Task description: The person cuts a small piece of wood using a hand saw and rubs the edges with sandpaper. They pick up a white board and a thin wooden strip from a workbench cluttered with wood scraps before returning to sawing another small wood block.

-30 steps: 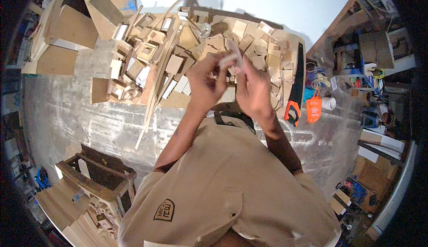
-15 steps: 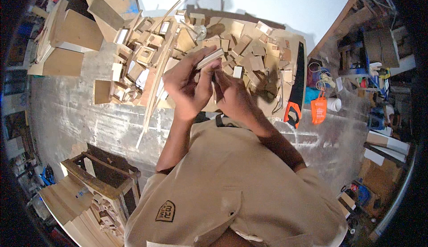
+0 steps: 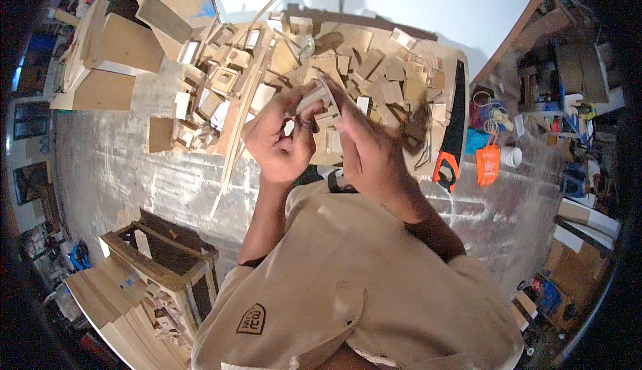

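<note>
The left hand (image 3: 275, 139) pinches a wood block (image 3: 310, 98), the right hand (image 3: 373, 153) grips perhaps a thin sheet (image 3: 330, 95), a saw (image 3: 456, 116) at three o'clock.

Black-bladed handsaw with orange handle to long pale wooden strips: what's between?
Head view: left hand holding small pale wooden piece, right hand, tan wooden offcuts beneath.

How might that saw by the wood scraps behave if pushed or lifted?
The saw would likely slide rather than roll, since it seems to lie on its broad side. Its long, flat blade may flex a little when lifted. The looped handle should make it unlikely to slip when gripped there.
</note>
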Demonstrator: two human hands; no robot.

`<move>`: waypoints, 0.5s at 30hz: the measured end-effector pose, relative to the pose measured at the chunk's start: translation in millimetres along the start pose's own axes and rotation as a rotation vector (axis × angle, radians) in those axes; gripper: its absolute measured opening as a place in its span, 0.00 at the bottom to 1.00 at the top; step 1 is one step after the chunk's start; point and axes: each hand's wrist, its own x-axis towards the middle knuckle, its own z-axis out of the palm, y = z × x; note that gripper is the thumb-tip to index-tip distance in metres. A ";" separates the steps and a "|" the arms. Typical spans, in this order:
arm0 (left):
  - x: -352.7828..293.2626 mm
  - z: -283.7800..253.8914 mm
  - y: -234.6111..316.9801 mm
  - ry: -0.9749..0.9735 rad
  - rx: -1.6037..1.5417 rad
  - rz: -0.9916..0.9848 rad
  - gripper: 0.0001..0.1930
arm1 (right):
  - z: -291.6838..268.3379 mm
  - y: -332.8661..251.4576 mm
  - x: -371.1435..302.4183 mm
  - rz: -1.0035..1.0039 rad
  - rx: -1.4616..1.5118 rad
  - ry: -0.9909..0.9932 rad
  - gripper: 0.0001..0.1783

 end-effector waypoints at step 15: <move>4.2 11.9 -6.2 -0.134 0.013 -0.073 0.12 | 1.7 21.2 -16.5 0.035 0.011 0.086 0.19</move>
